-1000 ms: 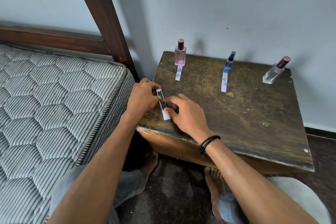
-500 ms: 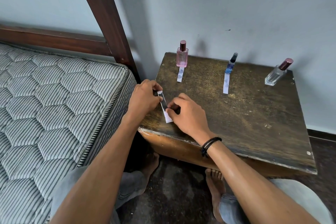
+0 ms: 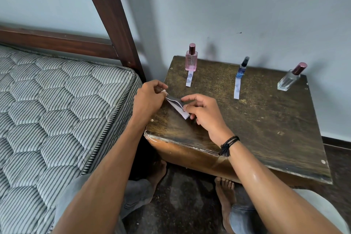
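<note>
The paper strip (image 3: 180,111) has opened since a moment ago, dark layer parting from white near the worktop's (image 3: 256,129) front-left corner, fingers of the left hand (image 3: 150,99) pinching its far end, the right hand (image 3: 205,114) pinching the near end, so peel slowly, low and taut, I'd say.
</note>
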Action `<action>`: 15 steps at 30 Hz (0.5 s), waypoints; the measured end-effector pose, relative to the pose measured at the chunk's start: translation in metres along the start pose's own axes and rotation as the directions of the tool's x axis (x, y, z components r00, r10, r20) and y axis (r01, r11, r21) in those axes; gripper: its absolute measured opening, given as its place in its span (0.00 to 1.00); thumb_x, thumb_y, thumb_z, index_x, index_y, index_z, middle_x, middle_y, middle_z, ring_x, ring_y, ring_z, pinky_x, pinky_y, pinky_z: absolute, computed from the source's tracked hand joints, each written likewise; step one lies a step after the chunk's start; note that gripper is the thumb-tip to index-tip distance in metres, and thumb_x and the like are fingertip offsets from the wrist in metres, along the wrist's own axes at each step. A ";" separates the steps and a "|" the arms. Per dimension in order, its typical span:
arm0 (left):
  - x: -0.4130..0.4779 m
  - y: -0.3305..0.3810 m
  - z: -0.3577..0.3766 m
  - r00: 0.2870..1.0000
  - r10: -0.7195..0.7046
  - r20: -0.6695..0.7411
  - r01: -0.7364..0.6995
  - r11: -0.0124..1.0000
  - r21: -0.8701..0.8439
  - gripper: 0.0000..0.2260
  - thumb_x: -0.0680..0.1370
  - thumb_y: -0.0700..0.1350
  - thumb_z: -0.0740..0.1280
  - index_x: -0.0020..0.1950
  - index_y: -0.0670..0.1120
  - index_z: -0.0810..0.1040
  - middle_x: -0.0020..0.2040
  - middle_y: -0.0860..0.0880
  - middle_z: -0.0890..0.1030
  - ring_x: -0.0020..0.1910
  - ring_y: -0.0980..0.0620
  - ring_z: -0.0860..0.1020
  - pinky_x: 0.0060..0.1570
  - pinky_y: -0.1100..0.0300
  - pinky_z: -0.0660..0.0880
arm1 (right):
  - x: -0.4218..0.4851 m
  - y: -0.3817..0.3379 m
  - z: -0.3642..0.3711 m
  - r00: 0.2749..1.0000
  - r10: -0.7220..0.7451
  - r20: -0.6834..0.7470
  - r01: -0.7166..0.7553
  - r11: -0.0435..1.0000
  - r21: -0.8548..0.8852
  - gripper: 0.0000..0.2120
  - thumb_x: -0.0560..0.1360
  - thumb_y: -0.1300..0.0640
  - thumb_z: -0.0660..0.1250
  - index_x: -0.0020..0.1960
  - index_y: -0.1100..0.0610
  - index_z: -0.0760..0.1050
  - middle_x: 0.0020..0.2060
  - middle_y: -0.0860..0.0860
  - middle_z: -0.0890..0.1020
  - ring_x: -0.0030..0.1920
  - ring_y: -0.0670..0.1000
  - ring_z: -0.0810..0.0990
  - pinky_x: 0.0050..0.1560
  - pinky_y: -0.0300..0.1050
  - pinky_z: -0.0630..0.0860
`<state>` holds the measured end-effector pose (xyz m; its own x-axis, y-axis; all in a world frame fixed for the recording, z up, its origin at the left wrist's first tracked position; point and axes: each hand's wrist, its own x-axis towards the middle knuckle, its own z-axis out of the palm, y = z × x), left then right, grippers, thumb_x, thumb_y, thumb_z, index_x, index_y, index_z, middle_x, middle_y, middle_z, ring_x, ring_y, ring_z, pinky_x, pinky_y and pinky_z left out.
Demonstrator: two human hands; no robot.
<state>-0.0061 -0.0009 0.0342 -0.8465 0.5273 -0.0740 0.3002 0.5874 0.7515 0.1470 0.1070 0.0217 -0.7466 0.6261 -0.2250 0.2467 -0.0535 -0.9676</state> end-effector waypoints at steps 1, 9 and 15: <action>0.001 0.000 0.000 0.999 -0.028 0.041 0.032 0.995 -0.093 0.06 0.77 0.42 0.71 0.49 0.54 0.84 0.42 0.54 0.83 0.44 0.54 0.82 0.46 0.57 0.76 | 0.000 0.000 -0.001 1.000 0.007 0.000 -0.007 1.000 0.018 0.10 0.77 0.67 0.71 0.54 0.55 0.84 0.42 0.61 0.85 0.31 0.47 0.75 0.28 0.34 0.67; -0.005 0.011 -0.006 0.903 -0.087 0.421 0.351 0.716 -0.603 0.14 0.76 0.34 0.72 0.60 0.44 0.83 0.52 0.46 0.83 0.52 0.52 0.83 0.57 0.58 0.80 | 0.001 0.000 -0.002 0.997 0.068 -0.030 -0.065 0.992 0.110 0.10 0.78 0.66 0.70 0.58 0.59 0.82 0.40 0.56 0.85 0.30 0.44 0.74 0.27 0.37 0.69; -0.005 0.009 -0.004 0.884 -0.030 0.466 0.353 0.697 -0.624 0.21 0.72 0.27 0.71 0.63 0.41 0.81 0.54 0.44 0.83 0.52 0.50 0.83 0.56 0.58 0.81 | 0.002 -0.002 -0.005 0.993 0.116 -0.035 -0.106 0.972 0.209 0.08 0.78 0.65 0.70 0.55 0.57 0.82 0.37 0.53 0.87 0.30 0.45 0.74 0.29 0.37 0.69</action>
<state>-0.0012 -0.0008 0.0443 -0.5524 0.7346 -0.3940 -0.3639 0.2127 0.9068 0.1477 0.1125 0.0238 -0.6905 0.6429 -0.3315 0.1898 -0.2812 -0.9407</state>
